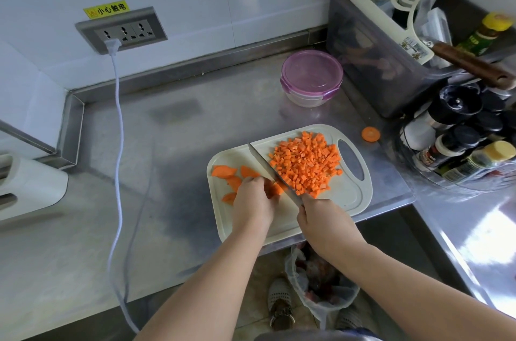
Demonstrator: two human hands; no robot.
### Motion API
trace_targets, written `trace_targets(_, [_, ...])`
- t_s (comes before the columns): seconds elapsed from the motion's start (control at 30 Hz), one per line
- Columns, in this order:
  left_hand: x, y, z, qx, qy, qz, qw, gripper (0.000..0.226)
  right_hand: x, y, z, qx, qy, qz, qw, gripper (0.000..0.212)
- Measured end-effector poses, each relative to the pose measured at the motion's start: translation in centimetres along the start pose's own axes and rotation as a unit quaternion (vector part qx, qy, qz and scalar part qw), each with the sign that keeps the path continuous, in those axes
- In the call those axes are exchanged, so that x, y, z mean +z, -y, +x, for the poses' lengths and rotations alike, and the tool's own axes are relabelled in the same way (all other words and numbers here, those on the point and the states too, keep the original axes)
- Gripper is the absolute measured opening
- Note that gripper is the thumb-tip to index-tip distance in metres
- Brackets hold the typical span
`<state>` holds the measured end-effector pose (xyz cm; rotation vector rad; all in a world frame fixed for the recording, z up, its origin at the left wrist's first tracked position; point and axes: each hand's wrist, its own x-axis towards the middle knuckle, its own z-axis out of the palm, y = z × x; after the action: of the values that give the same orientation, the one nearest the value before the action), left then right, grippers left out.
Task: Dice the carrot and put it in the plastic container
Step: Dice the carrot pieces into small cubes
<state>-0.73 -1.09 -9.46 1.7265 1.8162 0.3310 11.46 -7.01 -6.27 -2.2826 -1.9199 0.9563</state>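
Orange diced carrot (305, 163) heaped on board (349, 195), left hand (252, 201) gripping slices (274, 189), right hand (321, 218) gripping knife (265, 166)

Steel counter (195, 106) brushed, dull sheen; cutting board (351, 195) matt plastic; container (311, 78) clear plastic w/ glossy purple lid; knife (268, 166) blade shiny metal.

Kitchen: stainless-steel prep counter in a wall corner.
Steel worktop (195, 106) with a raised back edge against white wall; cutting board (349, 195) on it carries diced carrot (304, 162). Right of the board: round rack of spice jars (458, 142), sauce bottle (485, 33) further back. Behind the board: lidded plastic container (311, 75), grey bin (363, 61) of utensils with a squeegee (385, 21). Far left of the board: wall socket strip (121, 31) with a plug in it, white appliance (28, 187). Below the board: bagged waste bin (321, 285) on the floor.
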Motion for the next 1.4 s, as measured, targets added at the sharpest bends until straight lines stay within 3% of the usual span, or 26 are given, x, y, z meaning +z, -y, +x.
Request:
trace_targets(0.47, [0.4, 0.2, 0.4, 0.009, 0.0, 0.016, 1.0, 0.013, 0.6, 0.1, 0.9, 0.016, 0.049, -0.039, 0.998, 0.02])
trace_targets(0.7, [0.2, 0.0, 0.1, 0.018, -0.004, -0.008, 1.0, 0.008, 0.4, -0.2, 1.3, 0.034, 0.006, 0.041, 0.999, 0.018])
trace_targets(0.93, [-0.2, 0.0, -0.2, -0.005, 0.009, -0.023, 1.0, 0.003, -0.5, -0.1, 0.3, 0.009, -0.01, 0.032, 0.999, 0.013])
trace_targets(1.4, [-1.1, 0.0, -0.2, -0.008, 0.016, 0.034, 0.999, 0.018, 0.6, 1.2, 0.0, 0.027, 0.025, 0.029, 0.999, 0.015])
